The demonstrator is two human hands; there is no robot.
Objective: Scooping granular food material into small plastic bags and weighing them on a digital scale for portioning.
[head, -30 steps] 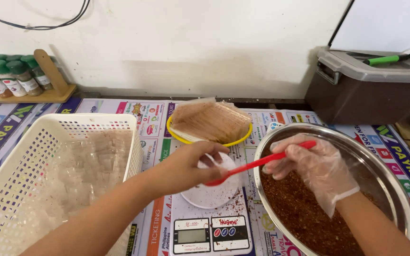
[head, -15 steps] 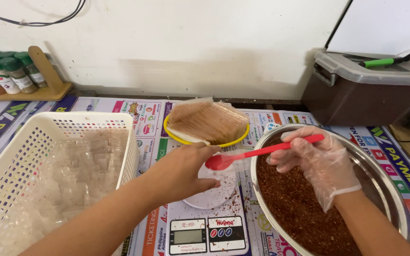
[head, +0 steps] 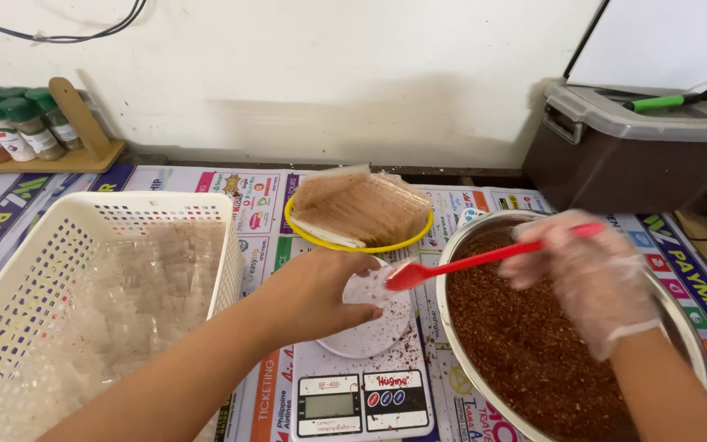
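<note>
— Behind everything runs a plain white wall [head: 329, 74], and the table [head: 681, 270] below it is covered in colourful printed sheets. What are the hands doing?

— Her or his bare left hand [head: 321, 290] pinches a small clear sachet [head: 367, 288] above the white dish [head: 370, 331] that sits on a digital kitchen scale [head: 362, 385]. Fingers are closed on the sachet's edge, holding its mouth up.

— And the other one?

— A right hand [head: 591, 274] in a thin clear plastic glove grips the handle of a red plastic spoon [head: 468, 262]. Its bowl points left and is right at the sachet's opening; whether it touches I cannot tell.

— Where does the filling come from?

— Just beside the scale, on the right, stands a large steel bowl [head: 452, 245] full of coarse reddish-brown flakes [head: 533, 344]. Some flakes speckle the dish and the scale top.

— Anything else around?

— Left of the scale is a white plastic basket [head: 108, 209] lined with many clear sachets. Beyond the dish, a yellow plate [head: 353, 244] carries a stack of empty sachets. Far left, green-capped spice jars [head: 14, 123] stand in a wooden rack, and at far right sits a dark lidded bin [head: 623, 155] with a green-handled tool on top.
</note>
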